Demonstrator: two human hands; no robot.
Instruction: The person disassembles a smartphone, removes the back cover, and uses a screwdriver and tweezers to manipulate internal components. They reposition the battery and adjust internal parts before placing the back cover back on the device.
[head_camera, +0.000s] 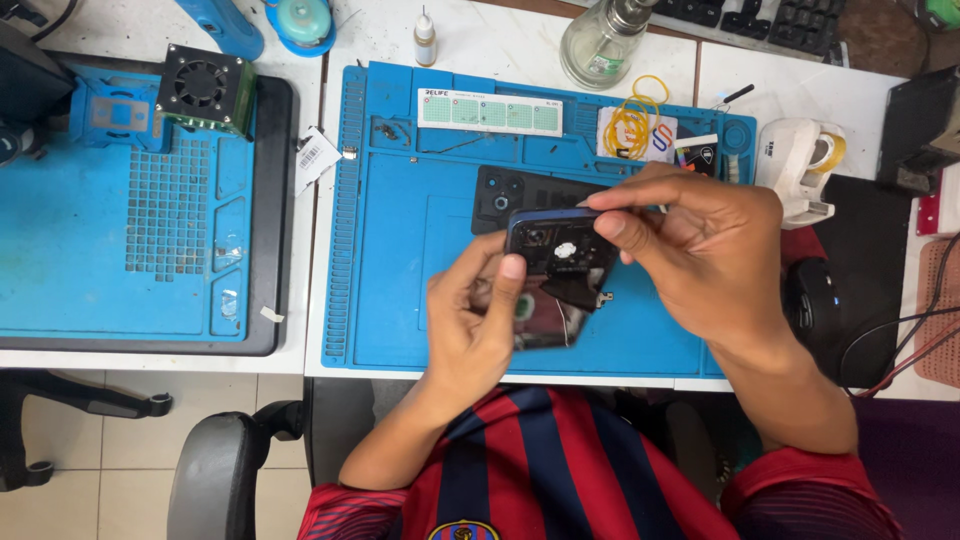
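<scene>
Phone (555, 275) is up off the blue mat (400, 310), held over its middle, back side toward me. The back cover is already off: I judge the black panel (500, 195) lying flat on the mat just behind the phone to be that cover, with its camera cut-outs at the left end. Inside of the phone is exposed; I can see dark plates and a small white patch near the camera end. A dark inner piece near the lower edge looks lifted or loose, but I cannot tell whether it is free.

My left hand (480, 320) grasps the phone from below, thumb pressed up against its near left side, fingers wrapped under. My right hand (700, 245) comes in from the right, thumb and forefinger pinched together right at the phone's top right corner. Whether a thin tool or small part is held in that pinch, I cannot tell; something pale pokes out near the fingertips.

So, by my reading: opened up, inner work in progress, nothing reassembled yet.

Around it: yellow rubber bands (635, 120) on cards at the mat's far edge, a glass bottle (600, 45) and a small dropper bottle (425, 40) on the table (520, 40) behind, a white tape dispenser (800, 165) to the right. A second mat (150, 230) with a small fan block (205, 90) sits well apart to the left.
</scene>
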